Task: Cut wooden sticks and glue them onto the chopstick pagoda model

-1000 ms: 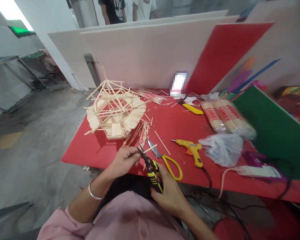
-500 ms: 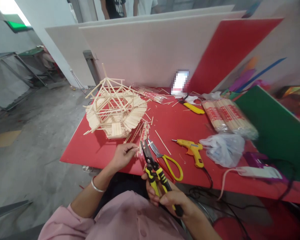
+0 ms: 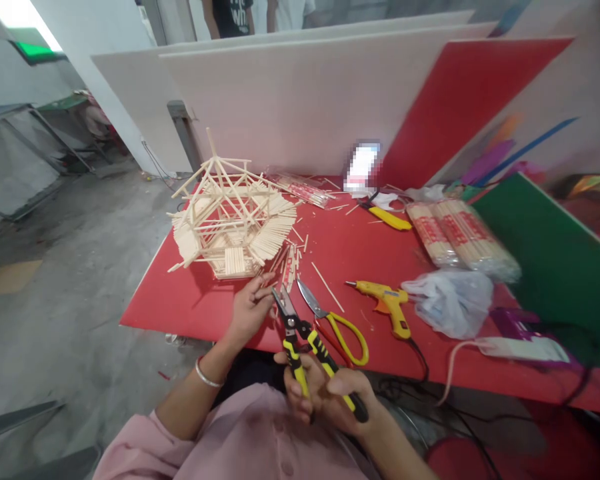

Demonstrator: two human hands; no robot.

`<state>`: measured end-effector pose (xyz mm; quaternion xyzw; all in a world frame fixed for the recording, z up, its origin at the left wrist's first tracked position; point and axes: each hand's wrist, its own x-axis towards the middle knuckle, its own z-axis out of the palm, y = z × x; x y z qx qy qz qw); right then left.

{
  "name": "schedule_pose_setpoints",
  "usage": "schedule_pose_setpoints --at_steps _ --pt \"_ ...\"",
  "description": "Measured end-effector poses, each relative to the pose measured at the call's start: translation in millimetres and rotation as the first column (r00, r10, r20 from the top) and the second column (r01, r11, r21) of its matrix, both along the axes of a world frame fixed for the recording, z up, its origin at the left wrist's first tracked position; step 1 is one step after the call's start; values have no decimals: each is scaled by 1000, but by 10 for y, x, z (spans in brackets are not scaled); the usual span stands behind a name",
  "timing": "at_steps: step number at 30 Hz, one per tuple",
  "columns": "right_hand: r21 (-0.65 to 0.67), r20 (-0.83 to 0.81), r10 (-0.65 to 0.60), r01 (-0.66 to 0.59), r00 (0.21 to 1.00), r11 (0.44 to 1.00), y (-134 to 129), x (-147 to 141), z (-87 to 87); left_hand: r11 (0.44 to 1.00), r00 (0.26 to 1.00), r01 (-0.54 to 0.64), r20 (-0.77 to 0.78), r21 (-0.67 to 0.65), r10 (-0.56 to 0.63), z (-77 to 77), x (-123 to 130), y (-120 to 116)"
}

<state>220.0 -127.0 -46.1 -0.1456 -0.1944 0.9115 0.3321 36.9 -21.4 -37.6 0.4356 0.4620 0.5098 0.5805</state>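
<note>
My right hand (image 3: 337, 393) is wrapped round the black and yellow handles of the snips (image 3: 300, 327), whose handles are spread and whose jaws point away from me. Beside the jaws is my left hand (image 3: 249, 310), fingers bent and bunched at the near end of the loose sticks (image 3: 289, 263); anything between its fingertips is too small to make out. Just beyond it stands a model building made of pale wooden sticks (image 3: 234, 227), with a pointed frame roof and a fanned base. Scissors with yellow and red handles (image 3: 343, 327) lie right of the snips.
On the red tabletop (image 3: 180, 303) lie a yellow glue gun (image 3: 390, 303), a crumpled plastic bag (image 3: 453, 300), bundles of sticks (image 3: 460, 233) and a yellow-handled tool (image 3: 390, 217). A lit phone (image 3: 363, 167) leans on pale boards (image 3: 290, 100). Cables hang at the right edge.
My left hand has shifted forward, its fingers reaching closer to the loose sticks. The snips have moved slightly left and their handles have spread wider.
</note>
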Motion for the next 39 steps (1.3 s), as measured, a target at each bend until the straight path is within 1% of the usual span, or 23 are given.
schedule_pose_setpoints --at_steps 1,2,3,4,5,6,7,8,9,10,12,14,18,19,20,22,23,26,29,32,34,37,39 --pt "63 119 -52 45 992 997 -22 11 24 998 997 -59 -40 -8 58 -1 -35 -18" --pt "140 275 -121 84 954 987 -39 18 50 994 992 -110 -64 -19 109 -4 -76 -38" --pt "232 455 -209 111 866 966 -46 16 76 990 987 -141 -83 -24 139 -8 -117 -62" --pt "337 626 -309 110 716 935 -40 0 100 988 983 -155 -104 -16 152 -13 -155 -88" --pt "445 753 -420 80 507 892 -18 -31 120 988 979 -156 -132 -5 154 -18 -187 -115" --pt "537 809 -521 17 270 843 21 -79 132 989 977 -149 -155 8 149 -22 -209 -139" --pt "595 804 -593 -75 55 800 76 -141 135 989 974 -146 -172 23 148 -27 -222 -160" --pt "612 765 -632 -167 -121 773 141 -214 129 989 972 -145 -180 37 150 -33 -228 -175" --pt "598 720 -647 -249 -251 762 214 -292 117 988 972 -148 -179 51 154 -40 -229 -185" --pt "564 679 -648 -319 -344 761 288 -371 100 987 972 -149 -174 62 158 -47 -229 -190" --pt "495 607 -646 -415 -464 763 423 -513 65 986 972 -148 -172 79 160 -61 -235 -191" --pt "465 534 -674 -489 -510 738 518 -606 46 985 969 -139 -190 101 156 -66 -259 -190" --pt "513 341 -806 -622 -484 591 538 -539 63 978 959 -92 -248 189 138 -46 -337 -201" --pt "516 298 -817 -637 -494 573 507 -458 69 975 957 -74 -260 210 129 -38 -351 -207" --pt "506 269 -812 -641 -518 577 465 -358 72 973 956 -60 -266 225 120 -30 -358 -213" --pt "443 272 -755 -619 -597 649 368 -123 61 974 967 -31 -241 223 85 -14 -353 -227" --pt "393 301 -734 -623 -608 677 320 -7 46 979 975 -13 -213 205 58 -5 -340 -233" --pt "327 402 -717 -642 -570 694 222 240 -23 989 990 17 -139 145 4 35 -275 -245" --pt "285 445 -689 -638 -573 715 219 301 -65 991 993 20 -122 132 -4 90 -218 -244" --pt "237 484 -641 -616 -596 752 271 309 -34 992 994 27 -108 126 -14 125 -211 -244" --pt "247 531 -605 -574 -594 781 293 343 -9 995 995 24 -96 95 -15 127 -227 -253" --pt "351 626 -585 -483 -516 802 260 402 -14 999 997 4 -82 42 -1 116 -241 -276" --pt "485 657 -631 -409 -413 773 194 392 -26 999 996 -2 -89 34 5 119 -225 -293"
